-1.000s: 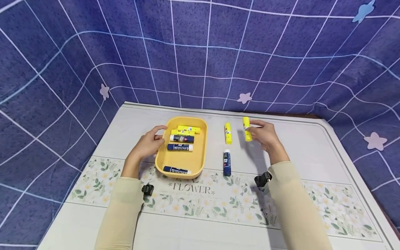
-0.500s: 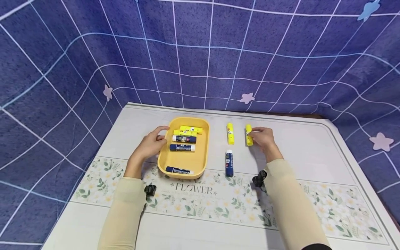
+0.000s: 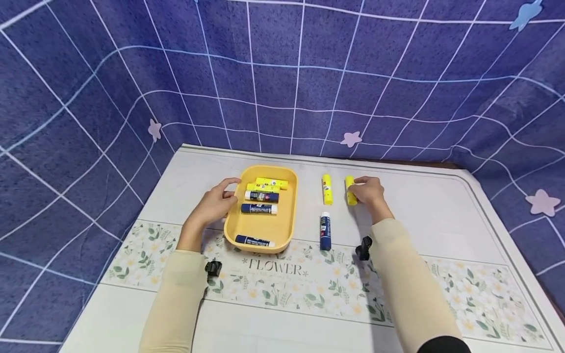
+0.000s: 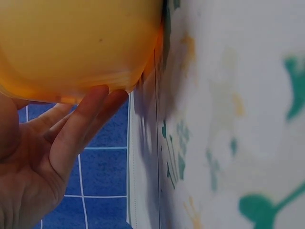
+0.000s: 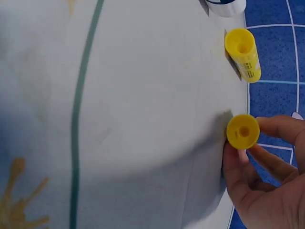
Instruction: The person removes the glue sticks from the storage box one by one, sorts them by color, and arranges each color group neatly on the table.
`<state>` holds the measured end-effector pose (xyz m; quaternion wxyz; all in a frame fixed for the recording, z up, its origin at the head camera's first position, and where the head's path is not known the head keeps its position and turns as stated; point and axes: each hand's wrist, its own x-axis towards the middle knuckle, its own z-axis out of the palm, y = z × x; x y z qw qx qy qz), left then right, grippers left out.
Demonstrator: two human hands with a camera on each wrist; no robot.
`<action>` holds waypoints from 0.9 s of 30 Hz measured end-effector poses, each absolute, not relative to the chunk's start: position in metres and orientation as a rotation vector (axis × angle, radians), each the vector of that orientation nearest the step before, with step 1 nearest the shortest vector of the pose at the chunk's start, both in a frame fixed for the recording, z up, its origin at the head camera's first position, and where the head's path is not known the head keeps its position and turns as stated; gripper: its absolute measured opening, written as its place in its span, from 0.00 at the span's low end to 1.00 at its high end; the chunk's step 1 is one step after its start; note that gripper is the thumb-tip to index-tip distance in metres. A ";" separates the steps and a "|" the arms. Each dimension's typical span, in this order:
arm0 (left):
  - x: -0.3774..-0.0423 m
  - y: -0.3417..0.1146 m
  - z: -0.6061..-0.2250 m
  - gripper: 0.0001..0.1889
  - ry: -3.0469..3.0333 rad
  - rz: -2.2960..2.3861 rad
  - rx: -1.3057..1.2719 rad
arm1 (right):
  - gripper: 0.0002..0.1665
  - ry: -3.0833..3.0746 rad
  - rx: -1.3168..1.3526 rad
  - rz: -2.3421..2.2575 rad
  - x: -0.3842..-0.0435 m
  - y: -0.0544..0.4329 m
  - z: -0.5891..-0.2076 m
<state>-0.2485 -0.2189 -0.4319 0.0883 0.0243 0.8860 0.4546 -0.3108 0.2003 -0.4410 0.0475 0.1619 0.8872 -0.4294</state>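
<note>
Between thumb and fingers, my right hand [image 3: 368, 190] pinches a yellow glue stick [image 3: 350, 190] low at the table; its round end [image 5: 243, 132] faces the right wrist camera. A second yellow glue stick [image 3: 327, 189] lies parallel just to its left. Nearer me is a blue glue stick [image 3: 325, 231] with a white cap. My left hand [image 3: 213, 202] rests at the left side of a yellow tray [image 3: 262, 225], its fairly straight fingers [image 4: 76, 129] touching the outer wall. Inside the tray are two yellow glue sticks [image 3: 271, 183] and several blue ones [image 3: 259, 209].
The white table cover [image 3: 423, 211] carries a printed floral band with the word FLOWER. A blue gridded curtain [image 3: 282, 88] with star shapes rises behind the table's far edge and along both sides.
My right hand has lowered the yellow glue stick from above the table to beside the other yellow one, still pinching it. My left hand stays at the tray; the view shifts slightly.
</note>
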 end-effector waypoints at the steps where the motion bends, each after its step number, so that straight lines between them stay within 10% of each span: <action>1: -0.249 -0.219 -0.432 0.30 2.638 1.354 0.072 | 0.29 2.710 0.496 -1.310 -0.311 0.200 -0.442; 27: -0.247 -0.218 -0.431 0.30 2.647 1.341 0.069 | 0.27 2.602 0.342 -1.800 -0.287 0.182 -0.415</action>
